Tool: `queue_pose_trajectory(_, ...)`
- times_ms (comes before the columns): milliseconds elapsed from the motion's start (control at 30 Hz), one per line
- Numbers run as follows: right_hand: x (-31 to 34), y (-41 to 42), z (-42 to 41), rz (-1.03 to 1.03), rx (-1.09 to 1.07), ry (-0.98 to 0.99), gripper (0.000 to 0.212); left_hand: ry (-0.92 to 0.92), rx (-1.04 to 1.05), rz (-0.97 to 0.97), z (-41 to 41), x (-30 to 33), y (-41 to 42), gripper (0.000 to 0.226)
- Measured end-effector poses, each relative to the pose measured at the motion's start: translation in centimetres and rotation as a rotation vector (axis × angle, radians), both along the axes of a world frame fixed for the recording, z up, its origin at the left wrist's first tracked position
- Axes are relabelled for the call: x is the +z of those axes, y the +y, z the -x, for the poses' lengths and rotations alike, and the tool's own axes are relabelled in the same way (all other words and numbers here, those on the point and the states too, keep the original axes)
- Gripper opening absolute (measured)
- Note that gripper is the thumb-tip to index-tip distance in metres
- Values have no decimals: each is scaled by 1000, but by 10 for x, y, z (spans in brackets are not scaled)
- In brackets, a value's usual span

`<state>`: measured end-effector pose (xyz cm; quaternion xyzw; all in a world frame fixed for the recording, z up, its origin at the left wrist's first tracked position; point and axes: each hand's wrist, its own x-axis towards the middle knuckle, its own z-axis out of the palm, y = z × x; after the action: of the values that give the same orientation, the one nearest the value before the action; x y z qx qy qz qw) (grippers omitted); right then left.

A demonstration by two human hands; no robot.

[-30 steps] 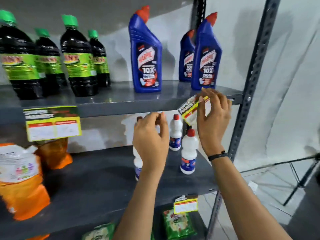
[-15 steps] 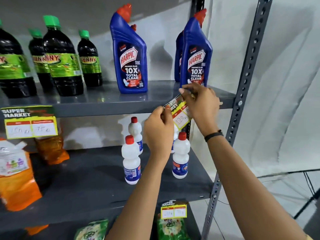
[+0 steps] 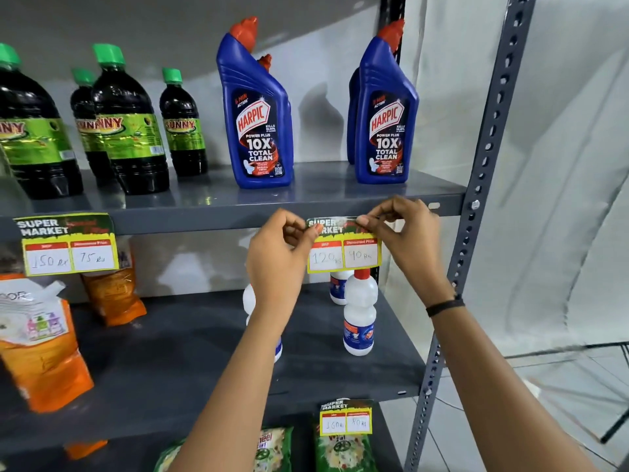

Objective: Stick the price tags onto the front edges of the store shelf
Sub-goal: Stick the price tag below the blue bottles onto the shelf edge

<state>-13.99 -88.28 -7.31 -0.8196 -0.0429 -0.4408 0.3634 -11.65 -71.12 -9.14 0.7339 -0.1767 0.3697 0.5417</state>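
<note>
A yellow and green price tag (image 3: 343, 255), marked 120 and 40, lies flat against the front edge of the upper grey shelf (image 3: 204, 218), below the blue toilet cleaner bottles. My left hand (image 3: 282, 253) pinches the tag's top left corner. My right hand (image 3: 405, 233) pinches its top right corner. A second price tag (image 3: 68, 245) hangs on the same edge at the far left. A third price tag (image 3: 345, 417) hangs on the edge of the middle shelf (image 3: 170, 379) lower down.
Dark bottles with green caps (image 3: 126, 131) and blue cleaner bottles (image 3: 255, 124) stand on the upper shelf. White bottles with red caps (image 3: 360, 318) and orange pouches (image 3: 37, 342) sit on the middle shelf. A perforated grey upright (image 3: 476, 206) bounds the shelf at the right.
Both hands brought the tilted tag up and level against the upper shelf's front edge. My left hand moved from below the tag onto its top left corner.
</note>
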Motion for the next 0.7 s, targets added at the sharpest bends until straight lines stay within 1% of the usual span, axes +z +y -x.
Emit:
queue_pose_trajectory(100,-3,-1,-1,74,-39,-26,19,0,53,-18,-4,-5,-2,20)
queue_pose_trajectory(300,-5,1,-3,84,-79,-34,20,-12,128,-38,-2,-6,-4,21)
queue_pose_trajectory(433,-5,2,-2,9,-11,-65,15,-48,121,-27,1,-1,-3,22)
queue_pose_trajectory(533,-2,5,-4,-82,4,-122,14,-93,157,-29,0,8,-6,22)
queue_pose_trajectory(600,0,8,-6,-118,-18,-142,13,-116,221,-67,-1,12,-9,21)
queue_pose_trajectory(700,0,9,-10,-102,-77,-145,13,-153,375,-159,-3,15,-13,21)
